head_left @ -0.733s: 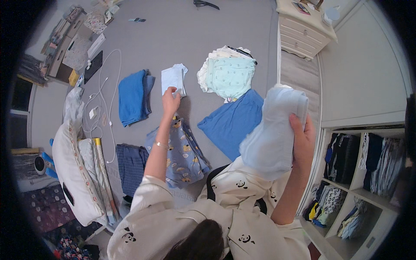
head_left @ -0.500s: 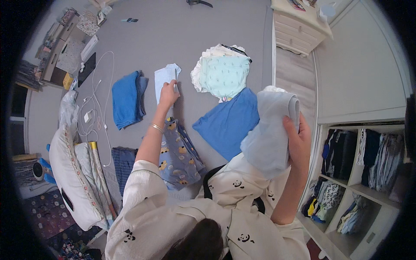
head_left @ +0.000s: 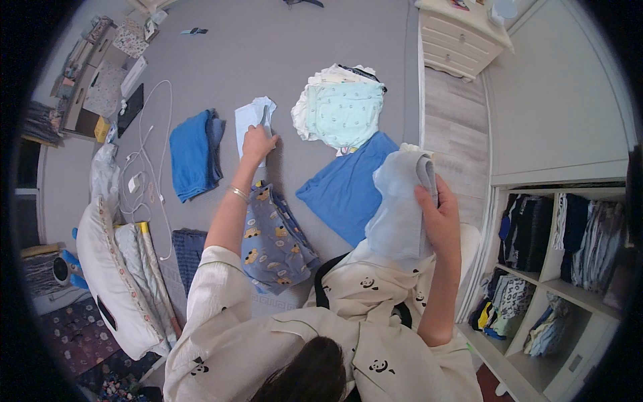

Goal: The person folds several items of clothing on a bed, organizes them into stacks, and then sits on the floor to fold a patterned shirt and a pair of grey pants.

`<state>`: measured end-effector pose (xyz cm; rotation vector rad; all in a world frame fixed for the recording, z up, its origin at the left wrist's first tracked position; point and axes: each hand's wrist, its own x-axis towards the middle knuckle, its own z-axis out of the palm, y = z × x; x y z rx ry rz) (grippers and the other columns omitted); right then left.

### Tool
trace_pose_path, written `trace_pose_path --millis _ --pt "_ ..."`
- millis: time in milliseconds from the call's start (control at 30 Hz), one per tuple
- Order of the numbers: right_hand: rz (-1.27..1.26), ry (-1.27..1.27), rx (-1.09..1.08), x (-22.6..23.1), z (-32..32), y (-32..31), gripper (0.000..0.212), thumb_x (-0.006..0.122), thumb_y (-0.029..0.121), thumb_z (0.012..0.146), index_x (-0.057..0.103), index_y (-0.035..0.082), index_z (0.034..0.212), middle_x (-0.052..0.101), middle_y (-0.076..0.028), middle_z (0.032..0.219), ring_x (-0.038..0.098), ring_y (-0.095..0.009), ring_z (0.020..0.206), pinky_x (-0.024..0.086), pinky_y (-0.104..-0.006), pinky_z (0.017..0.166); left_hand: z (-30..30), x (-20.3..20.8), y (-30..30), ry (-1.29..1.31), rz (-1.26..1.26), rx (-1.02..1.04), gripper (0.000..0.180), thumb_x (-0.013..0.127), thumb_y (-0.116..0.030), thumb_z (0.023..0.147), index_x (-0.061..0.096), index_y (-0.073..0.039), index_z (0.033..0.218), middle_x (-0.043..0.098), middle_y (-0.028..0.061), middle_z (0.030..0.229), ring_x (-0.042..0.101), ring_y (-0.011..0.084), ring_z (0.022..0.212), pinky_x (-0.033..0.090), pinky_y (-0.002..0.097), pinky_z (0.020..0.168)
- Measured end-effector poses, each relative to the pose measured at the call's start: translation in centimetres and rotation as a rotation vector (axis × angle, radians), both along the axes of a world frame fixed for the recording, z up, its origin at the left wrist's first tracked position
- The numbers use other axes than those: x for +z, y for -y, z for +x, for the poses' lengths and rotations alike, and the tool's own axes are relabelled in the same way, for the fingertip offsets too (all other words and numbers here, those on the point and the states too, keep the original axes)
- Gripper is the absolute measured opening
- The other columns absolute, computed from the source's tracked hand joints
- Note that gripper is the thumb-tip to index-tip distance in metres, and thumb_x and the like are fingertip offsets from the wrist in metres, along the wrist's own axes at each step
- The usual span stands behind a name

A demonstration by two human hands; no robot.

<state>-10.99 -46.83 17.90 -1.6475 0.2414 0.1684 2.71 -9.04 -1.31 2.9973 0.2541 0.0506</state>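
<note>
My right hand grips a folded pale grey-blue garment, thumb on top and the other fingers along its right edge. That garment hangs over my lap, beside a flat blue cloth. Farther out on the left, my left hand is closed on a small folded light blue garment lying on the grey bed surface; the fingertips are partly hidden. Under my left forearm lie grey-blue pants with a yellow car print. To the left sits a folded blue garment.
A stack of folded clothes, mint one on top, lies beyond the blue cloth. White cables and a white pillow line the left. Dark blue folded cloth is near my left sleeve. Open shelves with clothes stand right.
My right hand has shifted left and slightly down with the grey-blue garment. My left hand stays at the light blue garment, its thumb now farther out to the right.
</note>
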Motion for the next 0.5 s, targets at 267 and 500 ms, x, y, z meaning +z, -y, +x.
trace_pose_path --millis 267,500 --pt "0.032 0.028 0.001 0.6 -0.7 0.3 0.025 0.053 0.014 0.084 0.053 0.000 0.105 0.058 -0.003 0.092 0.050 -0.008 0.082 0.040 -0.0221 0.074 1.2 0.3 -2.7 -0.045 -0.207 0.145 0.026 0.054 -0.012 0.069 0.054 0.004 0.090 0.058 0.0223 0.079 0.058 0.0359 0.077 0.047 0.0419 0.071" --pt "0.026 0.028 -0.003 -0.3 -1.3 0.7 0.024 0.052 0.013 0.085 0.054 0.000 0.105 0.058 -0.002 0.092 0.050 -0.008 0.082 0.040 -0.0220 0.074 -1.3 5.8 -6.7 0.130 -0.523 -0.083 0.026 0.044 0.000 0.069 0.064 -0.006 0.085 0.060 0.0124 0.077 0.056 0.0216 0.068 0.043 0.0291 0.064"
